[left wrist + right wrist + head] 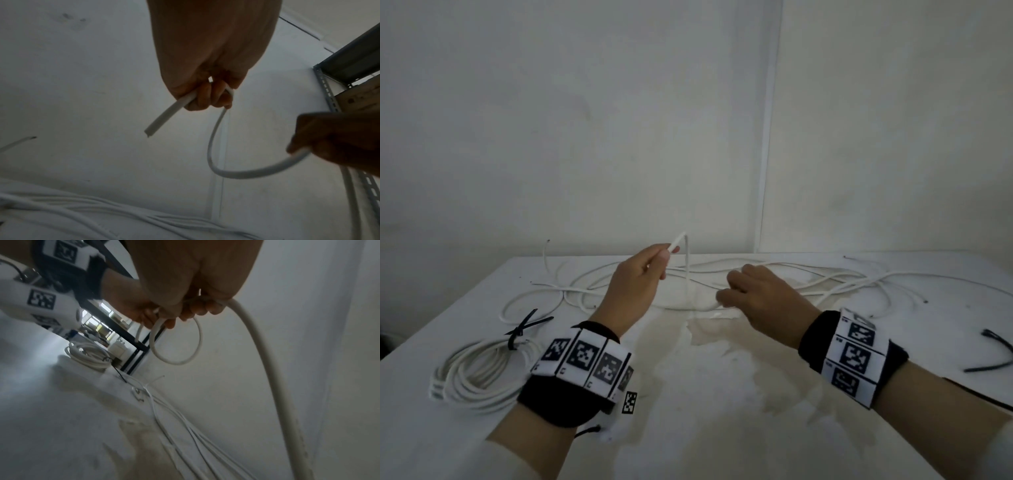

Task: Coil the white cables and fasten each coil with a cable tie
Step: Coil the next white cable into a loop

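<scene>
Gripping white cable (686, 260): left hand (635, 277) fist-curled near end, right hand (753, 291) pinching loop.

We cannot trace the loose white round cables (756, 274) where the right hand (763, 301) covers them. The black plastic cable ties (993, 353) at the bench's (722, 411) right edge are cut off by the frame.

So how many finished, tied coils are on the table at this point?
1. A single tied coil lies at the table's near left, a black cable tie cinched round it. The remaining white cable lies loose along the back; nothing else looks coiled.
</scene>
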A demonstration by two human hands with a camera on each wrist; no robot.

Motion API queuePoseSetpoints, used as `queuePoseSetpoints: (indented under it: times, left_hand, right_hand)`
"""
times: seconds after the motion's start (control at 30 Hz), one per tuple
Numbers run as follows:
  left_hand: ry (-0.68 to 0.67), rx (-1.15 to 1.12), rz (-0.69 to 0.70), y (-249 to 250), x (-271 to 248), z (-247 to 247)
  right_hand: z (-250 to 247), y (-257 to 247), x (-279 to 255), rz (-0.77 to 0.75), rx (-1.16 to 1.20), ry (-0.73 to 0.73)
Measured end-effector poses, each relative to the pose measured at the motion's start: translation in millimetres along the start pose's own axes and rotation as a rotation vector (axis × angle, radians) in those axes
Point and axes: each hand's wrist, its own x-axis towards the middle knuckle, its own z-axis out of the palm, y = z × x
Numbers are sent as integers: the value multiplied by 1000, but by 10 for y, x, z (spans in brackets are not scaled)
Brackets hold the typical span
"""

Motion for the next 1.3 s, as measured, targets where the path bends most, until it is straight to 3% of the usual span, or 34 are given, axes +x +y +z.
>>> queuePoseSetpoints:
  times: [0.13,0.23,0.43,0.63,0.8,0.97,1.3]
  left_hand:
    - [-120,48,43,124,-97,143]
    - [-195,13,-10,223,-180,243]
    - [-320,-63,-71,280,-299,322]
    - [-326,-243,-168,370,-307,293]
    - [-345,-302,-212,423,-307,252]
    - [-343,-280,-189,449,-270,224]
    - [-267,-228,-222,430,-291,241]
  right_hand:
    - [-178,-131,125,8,182,69]
    - [-251,-141,176,87,345,150]
    - [-324,-37,159,319,571,104]
    - [-270,87,85,501,673,99]
    - [-382,51,88,609,751,-63]
    - [-493,24,99,624,929,-127]
    - [-430,-23,125,585,925,-120]
